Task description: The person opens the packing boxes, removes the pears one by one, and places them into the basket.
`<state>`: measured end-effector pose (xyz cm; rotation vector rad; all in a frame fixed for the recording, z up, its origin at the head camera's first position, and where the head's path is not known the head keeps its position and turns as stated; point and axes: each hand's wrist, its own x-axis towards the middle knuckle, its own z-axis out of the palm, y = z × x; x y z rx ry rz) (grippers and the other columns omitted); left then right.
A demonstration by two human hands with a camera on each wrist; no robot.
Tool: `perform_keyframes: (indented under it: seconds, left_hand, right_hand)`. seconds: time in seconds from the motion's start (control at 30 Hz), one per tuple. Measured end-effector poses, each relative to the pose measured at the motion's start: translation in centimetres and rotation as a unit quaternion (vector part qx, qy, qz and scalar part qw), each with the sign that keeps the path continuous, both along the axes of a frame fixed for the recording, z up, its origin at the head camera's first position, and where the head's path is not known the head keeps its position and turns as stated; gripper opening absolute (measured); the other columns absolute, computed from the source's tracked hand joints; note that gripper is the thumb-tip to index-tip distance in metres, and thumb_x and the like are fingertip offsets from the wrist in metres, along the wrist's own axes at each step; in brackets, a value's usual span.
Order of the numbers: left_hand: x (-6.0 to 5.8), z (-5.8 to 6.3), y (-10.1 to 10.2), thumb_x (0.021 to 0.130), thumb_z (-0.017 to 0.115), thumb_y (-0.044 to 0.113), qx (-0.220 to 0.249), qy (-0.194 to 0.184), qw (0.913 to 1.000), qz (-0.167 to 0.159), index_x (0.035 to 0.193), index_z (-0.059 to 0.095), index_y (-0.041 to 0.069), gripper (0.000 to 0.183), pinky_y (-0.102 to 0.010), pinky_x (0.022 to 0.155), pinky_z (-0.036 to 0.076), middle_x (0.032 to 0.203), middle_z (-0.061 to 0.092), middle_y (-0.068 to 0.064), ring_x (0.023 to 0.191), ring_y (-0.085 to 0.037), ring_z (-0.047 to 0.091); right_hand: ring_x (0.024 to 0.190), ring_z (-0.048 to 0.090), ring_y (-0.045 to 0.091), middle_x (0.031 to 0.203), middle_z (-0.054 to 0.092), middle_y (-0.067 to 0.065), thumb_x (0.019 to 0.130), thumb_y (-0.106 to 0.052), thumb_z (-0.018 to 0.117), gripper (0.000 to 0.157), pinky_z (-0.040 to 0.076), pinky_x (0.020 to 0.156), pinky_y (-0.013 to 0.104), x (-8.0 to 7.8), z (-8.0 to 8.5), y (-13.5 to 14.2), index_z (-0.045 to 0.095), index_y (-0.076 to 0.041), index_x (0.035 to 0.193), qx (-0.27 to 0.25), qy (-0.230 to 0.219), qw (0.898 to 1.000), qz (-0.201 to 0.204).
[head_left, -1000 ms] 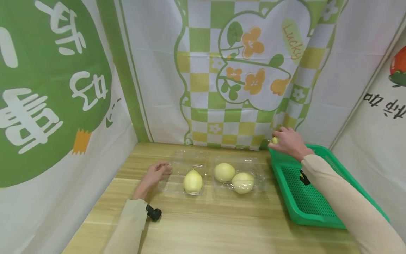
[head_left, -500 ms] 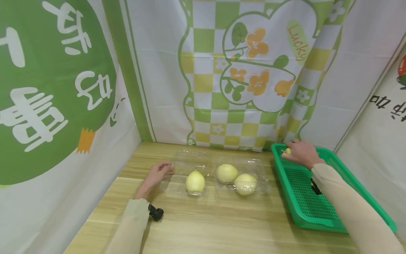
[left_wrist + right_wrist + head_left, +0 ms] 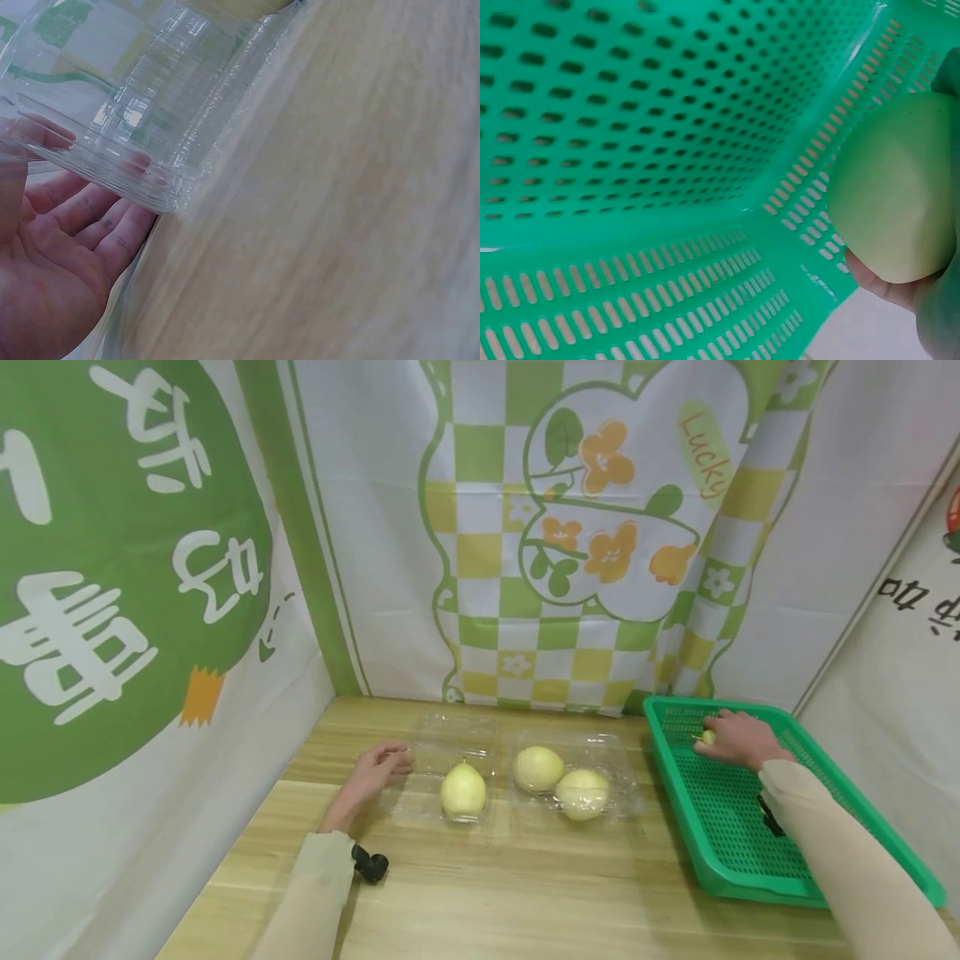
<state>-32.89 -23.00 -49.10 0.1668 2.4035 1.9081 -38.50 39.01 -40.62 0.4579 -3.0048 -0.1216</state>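
Observation:
My right hand (image 3: 742, 739) grips a pale yellow-green pear (image 3: 896, 191) inside the green plastic basket (image 3: 693, 852), above its perforated floor. In the head view only a small part of that pear and its stem show past the fingers. My left hand (image 3: 371, 777) touches the left side of an open clear plastic clamshell box (image 3: 416, 793). In the left wrist view, its relaxed fingers (image 3: 86, 210) reach under the box's rim, and some fingertips show through the plastic. One pear (image 3: 463, 793) sits upright in this box.
A second clear clamshell box (image 3: 618, 777) stands just right of the first, holding two pears (image 3: 537, 769) that lie side by side. Wooden tabletop (image 3: 480, 893) extends in front of the boxes. Printed cloth (image 3: 480, 552) hangs behind the table and on both sides.
My right hand has carried the pear from above the basket's far left rim rightward and down into the basket. The left hand stays at the box. The head view has shifted slightly.

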Motion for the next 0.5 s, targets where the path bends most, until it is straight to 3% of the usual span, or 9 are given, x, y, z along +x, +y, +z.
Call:
perform_keyframes:
  seconds: [0.17,0.4,0.5]
  left_hand:
    - [-0.1,-0.2,-0.1,0.098,0.044,0.031,0.002,-0.002,1.0000,0.010,0.133,0.041,0.002,0.045,-0.040,0.095,0.047,0.123,0.057,-0.020,0.110,-0.031,0.058]
    - [-0.1,-0.2,0.0,0.098,0.043,0.032,0.007,-0.001,1.0000,0.003,0.133,0.040,0.001,0.047,-0.040,0.095,0.047,0.125,0.055,-0.023,0.111,-0.034,0.057]
    - [0.0,-0.1,0.1,0.098,0.043,0.030,0.013,-0.002,0.9999,0.008,0.132,0.041,0.000,0.045,-0.040,0.094,0.047,0.124,0.056,-0.023,0.112,-0.034,0.056]
  right_hand:
    - [0.093,0.054,0.048,0.114,0.054,0.030,0.085,-0.046,0.056,0.061,0.047,0.051,0.049,0.2,-0.9,0.8,0.055,0.001,0.123,0.007,-0.015,1.000,0.004]
    - [0.079,0.055,0.033,0.113,0.054,0.029,0.085,-0.045,0.055,0.060,0.035,0.041,0.034,0.8,-1.4,1.7,0.054,0.000,0.125,-0.003,-0.034,0.999,-0.021]
    - [0.079,0.054,0.032,0.110,0.054,0.028,0.086,-0.044,0.055,0.060,0.035,0.041,0.034,0.9,-1.4,1.8,0.054,0.001,0.124,-0.009,-0.037,0.999,-0.024]
